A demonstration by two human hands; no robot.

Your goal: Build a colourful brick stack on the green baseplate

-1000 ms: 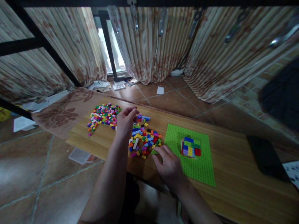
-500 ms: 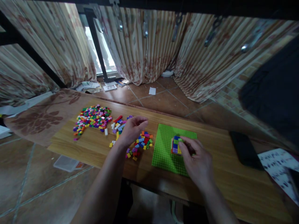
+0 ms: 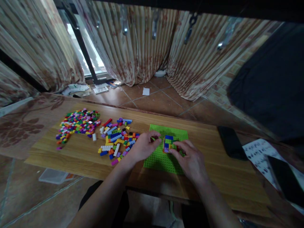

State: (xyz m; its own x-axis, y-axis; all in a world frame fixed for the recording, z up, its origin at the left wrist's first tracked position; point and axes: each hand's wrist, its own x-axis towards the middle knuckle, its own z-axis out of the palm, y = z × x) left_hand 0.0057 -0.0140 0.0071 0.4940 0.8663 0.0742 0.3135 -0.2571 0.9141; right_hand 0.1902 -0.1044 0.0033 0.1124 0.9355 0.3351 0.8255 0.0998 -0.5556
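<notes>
On the green baseplate (image 3: 154, 161) stands a small block built of toy bricks (image 3: 168, 144), with blue, green, yellow and purple pieces on top and some white and red at its left side. The thumb and forefinger of my right hand (image 3: 191, 158) close on its right side and near edge; the palm side is hidden. Just left of the block, over the baseplate, hovers my left hand (image 3: 144, 147). Its thumb and forefinger are apart, and no brick shows between them.
Loose bricks (image 3: 116, 139) lie left of the baseplate, and a larger pile (image 3: 79, 122) sits farther left on the wooden table (image 3: 209, 186). A black phone-like slab (image 3: 231, 142) and a printed sheet (image 3: 257, 153) with another dark device (image 3: 286, 179) are at the right.
My left hand has moved right, from above the loose bricks to beside the brick block. The right hand stays at the block. The whole view has shifted, so the table sits farther left.
</notes>
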